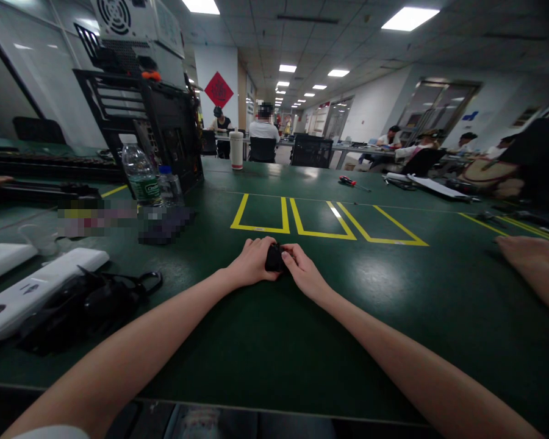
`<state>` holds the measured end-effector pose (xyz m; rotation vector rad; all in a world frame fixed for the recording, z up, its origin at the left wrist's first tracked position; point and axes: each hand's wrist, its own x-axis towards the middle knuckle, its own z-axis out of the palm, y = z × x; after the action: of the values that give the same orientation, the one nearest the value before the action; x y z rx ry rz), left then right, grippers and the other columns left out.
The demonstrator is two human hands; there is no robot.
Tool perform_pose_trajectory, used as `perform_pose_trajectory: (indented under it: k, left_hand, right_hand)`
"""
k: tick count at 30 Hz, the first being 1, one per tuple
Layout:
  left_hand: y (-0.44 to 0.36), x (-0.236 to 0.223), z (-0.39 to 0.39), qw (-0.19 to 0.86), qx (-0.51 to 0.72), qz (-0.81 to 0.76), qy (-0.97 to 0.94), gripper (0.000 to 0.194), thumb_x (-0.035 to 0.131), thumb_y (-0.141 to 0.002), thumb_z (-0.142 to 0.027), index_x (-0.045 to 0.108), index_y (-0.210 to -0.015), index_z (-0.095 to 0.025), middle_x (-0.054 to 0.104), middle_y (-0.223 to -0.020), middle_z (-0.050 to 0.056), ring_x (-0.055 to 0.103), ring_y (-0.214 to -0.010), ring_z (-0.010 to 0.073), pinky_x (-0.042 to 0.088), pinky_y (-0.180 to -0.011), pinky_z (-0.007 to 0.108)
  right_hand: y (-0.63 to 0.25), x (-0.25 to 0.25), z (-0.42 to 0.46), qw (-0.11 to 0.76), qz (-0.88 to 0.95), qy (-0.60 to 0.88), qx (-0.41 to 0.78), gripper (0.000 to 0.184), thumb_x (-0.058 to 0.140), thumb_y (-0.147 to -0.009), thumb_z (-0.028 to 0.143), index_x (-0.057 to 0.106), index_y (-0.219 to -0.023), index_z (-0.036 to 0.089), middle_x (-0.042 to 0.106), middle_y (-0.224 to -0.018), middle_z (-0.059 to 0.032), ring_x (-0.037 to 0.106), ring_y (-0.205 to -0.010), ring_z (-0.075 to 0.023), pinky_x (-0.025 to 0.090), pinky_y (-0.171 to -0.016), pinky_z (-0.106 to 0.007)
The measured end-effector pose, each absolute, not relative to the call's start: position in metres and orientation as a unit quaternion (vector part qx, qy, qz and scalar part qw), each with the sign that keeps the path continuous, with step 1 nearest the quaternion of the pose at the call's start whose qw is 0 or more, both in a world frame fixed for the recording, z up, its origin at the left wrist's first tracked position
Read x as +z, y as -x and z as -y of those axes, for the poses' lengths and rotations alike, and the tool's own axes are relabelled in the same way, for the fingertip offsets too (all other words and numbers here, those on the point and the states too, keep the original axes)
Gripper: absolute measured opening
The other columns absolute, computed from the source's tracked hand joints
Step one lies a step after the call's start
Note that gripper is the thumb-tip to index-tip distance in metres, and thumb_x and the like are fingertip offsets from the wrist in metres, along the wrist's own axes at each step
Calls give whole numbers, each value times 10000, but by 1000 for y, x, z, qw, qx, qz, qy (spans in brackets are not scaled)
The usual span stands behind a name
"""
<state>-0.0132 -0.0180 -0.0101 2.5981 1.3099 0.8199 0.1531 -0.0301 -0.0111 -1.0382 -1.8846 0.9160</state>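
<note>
My left hand (251, 263) and my right hand (304, 271) meet on the green table (274, 341), just in front of the yellow taped rectangles (302, 216). Both hands are closed round a small black object (274, 258) held between them. I cannot make out what the object is; most of it is hidden by my fingers. My forearms stretch out from the near edge of the table.
White flat devices (32, 289) and a tangle of black cables (91, 302) lie at the left. Water bottles (141, 174) and an open black computer case (155, 128) stand behind them. A co-worker's hand (526, 253) rests at the right. A red-handled screwdriver (350, 182) lies further back.
</note>
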Motion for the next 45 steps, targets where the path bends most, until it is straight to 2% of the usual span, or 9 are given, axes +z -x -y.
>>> perform_pose_trajectory:
  k: [4, 9, 15, 20, 25, 30, 36, 41, 45]
  left_hand:
    - [14, -10, 18, 57, 271, -428, -860, 559, 667, -615, -384, 396, -1056, -171, 537, -977, 67, 522, -878, 251, 350, -787, 376]
    - [12, -10, 17, 60, 267, -436, -857, 555, 669, -602, -361, 399, -1052, -180, 535, -992, 69, 520, -897, 265, 336, -796, 387]
    - [13, -9, 18, 55, 267, -438, -857, 567, 671, -605, -369, 396, -1063, -178, 536, -988, 73, 519, -898, 268, 340, -792, 385]
    - [13, -10, 17, 47, 270, -431, -860, 566, 667, -612, -383, 397, -1060, -169, 537, -990, 75, 521, -893, 260, 346, -790, 379]
    - [14, -11, 16, 51, 271, -421, -864, 545, 663, -616, -374, 397, -1045, -167, 538, -982, 69, 520, -880, 245, 346, -793, 372]
    - [14, -10, 17, 59, 272, -420, -864, 544, 656, -622, -375, 392, -1051, -171, 533, -991, 68, 517, -883, 246, 346, -793, 371]
    - [13, -10, 17, 43, 269, -427, -862, 552, 664, -611, -379, 399, -1045, -164, 536, -972, 72, 519, -870, 253, 346, -780, 372]
    - [12, -11, 16, 42, 265, -430, -862, 566, 672, -605, -382, 398, -1049, -163, 539, -975, 70, 522, -876, 252, 349, -787, 373]
    - [13, -10, 17, 47, 264, -427, -863, 550, 667, -614, -384, 401, -1044, -167, 542, -974, 64, 521, -878, 246, 352, -789, 371]
  right_hand:
    - [-154, -11, 30, 378, 751, 410, 354, 196, 357, -860, 338, 480, -944, 209, 534, -895, -20, 522, -826, -165, 427, -751, -328]
    - [-153, -9, 34, 410, 753, 363, 365, 152, 445, -814, 244, 465, -963, 220, 515, -966, -16, 512, -922, -165, 424, -821, -328]
    - [-153, -10, 31, 433, 725, 368, 390, 103, 440, -818, 298, 480, -874, 221, 532, -873, -7, 543, -860, -159, 466, -749, -311]
    - [-153, -13, 26, 420, 711, 389, 408, 209, 467, -808, 304, 461, -998, 215, 529, -1010, -35, 533, -938, -169, 453, -800, -334]
    - [-153, -13, 28, 381, 738, 409, 377, 228, 394, -844, 347, 482, -999, 204, 547, -961, -39, 530, -910, -179, 427, -820, -366]
    - [-154, -9, 35, 384, 756, 388, 361, 194, 421, -837, 318, 460, -1005, 228, 520, -996, -25, 523, -904, -169, 438, -797, -338]
    - [-152, -13, 30, 411, 741, 387, 364, 164, 388, -851, 334, 478, -918, 214, 528, -888, -12, 535, -819, -152, 454, -726, -299]
    - [-152, -17, 24, 410, 723, 399, 388, 214, 423, -834, 332, 468, -1002, 207, 538, -978, -33, 527, -917, -161, 433, -809, -320]
    - [-155, -14, 25, 383, 731, 402, 397, 212, 413, -838, 328, 486, -995, 204, 545, -958, -34, 534, -901, -167, 437, -806, -339]
